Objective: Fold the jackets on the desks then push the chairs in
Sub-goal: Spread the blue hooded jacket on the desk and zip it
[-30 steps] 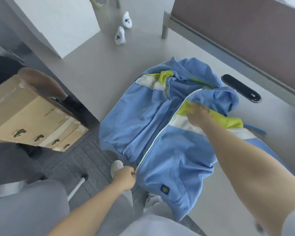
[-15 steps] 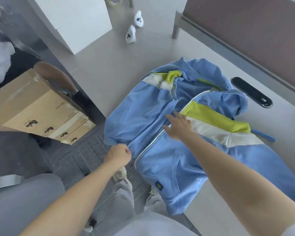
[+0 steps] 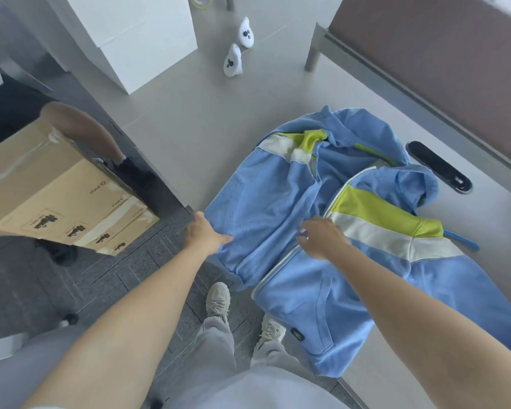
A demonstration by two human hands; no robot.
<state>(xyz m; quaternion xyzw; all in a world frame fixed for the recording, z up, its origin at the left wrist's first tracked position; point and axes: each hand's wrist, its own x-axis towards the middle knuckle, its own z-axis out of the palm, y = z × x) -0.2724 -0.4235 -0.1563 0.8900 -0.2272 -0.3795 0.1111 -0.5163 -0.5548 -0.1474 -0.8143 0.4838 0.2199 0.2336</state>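
Note:
A light blue zip jacket (image 3: 278, 196) with green and white stripes lies spread, front up, on the grey desk (image 3: 189, 119). Its hem hangs over the desk's near edge. My left hand (image 3: 205, 234) grips the jacket's left front panel at its outer edge, thumb lying on top of the cloth. My right hand (image 3: 322, 236) is over the white zipper line in the middle of the jacket, fingers loosely spread and holding nothing. Whether they touch the cloth is unclear.
On the desk stand a white box (image 3: 139, 39), two white controllers (image 3: 233, 62), and a black oblong device (image 3: 438, 166) beside the hood. A brown partition (image 3: 425, 54) bounds the desk's far side. A cardboard box (image 3: 56, 196) is at left. My feet (image 3: 217, 299) stand on dark carpet.
My left hand moved from the bottom of the zipper up and left to the jacket's left edge. My right hand slid from the green stripe down to the zipper.

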